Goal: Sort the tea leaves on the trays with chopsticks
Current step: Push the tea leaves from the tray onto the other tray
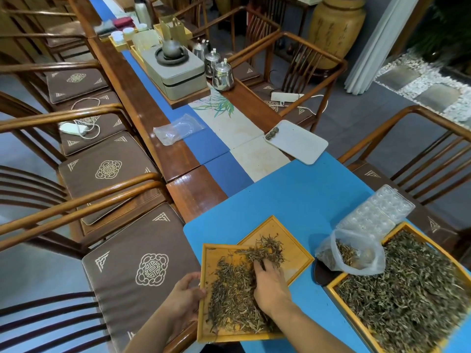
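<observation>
Gripping a wooden tray (204,314) on blue cloth (293,200), left hand (186,294); right hand (270,284) flat on leaves (229,296).

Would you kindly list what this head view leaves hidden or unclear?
- Right hand fingertips: buried in the tea leaves.
- Large tray: cut off by the right and bottom edges.
- Plastic bag contents: blurred by the film.
- Chopsticks: none visible.
</observation>
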Available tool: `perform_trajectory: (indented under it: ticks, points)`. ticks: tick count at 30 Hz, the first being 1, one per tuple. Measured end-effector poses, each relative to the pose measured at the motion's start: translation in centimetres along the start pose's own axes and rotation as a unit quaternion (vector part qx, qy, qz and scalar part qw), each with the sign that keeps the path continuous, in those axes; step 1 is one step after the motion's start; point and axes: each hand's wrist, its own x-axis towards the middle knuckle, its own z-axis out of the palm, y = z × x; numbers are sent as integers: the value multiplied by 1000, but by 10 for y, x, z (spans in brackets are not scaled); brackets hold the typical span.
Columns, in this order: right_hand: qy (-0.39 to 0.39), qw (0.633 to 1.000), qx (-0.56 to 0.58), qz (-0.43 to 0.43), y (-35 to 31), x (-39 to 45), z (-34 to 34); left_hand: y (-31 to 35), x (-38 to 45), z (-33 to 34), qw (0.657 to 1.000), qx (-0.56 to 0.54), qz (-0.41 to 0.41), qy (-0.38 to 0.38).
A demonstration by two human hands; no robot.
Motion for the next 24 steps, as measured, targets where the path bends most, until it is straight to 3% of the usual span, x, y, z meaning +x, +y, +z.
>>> perform_trajectory:
  ticks: [6, 21, 24]
  points:
    - [23, 999, 40, -2, 6, 5, -6, -2, 3, -1, 1000, 0, -8, 2]
    - [24, 999, 18, 26, 11, 6, -7, 3, 2, 3, 1000, 29, 2, -10]
    - [44, 999, 13, -1, 4, 8, -8, 3, 3, 3, 1000, 28, -3, -9]
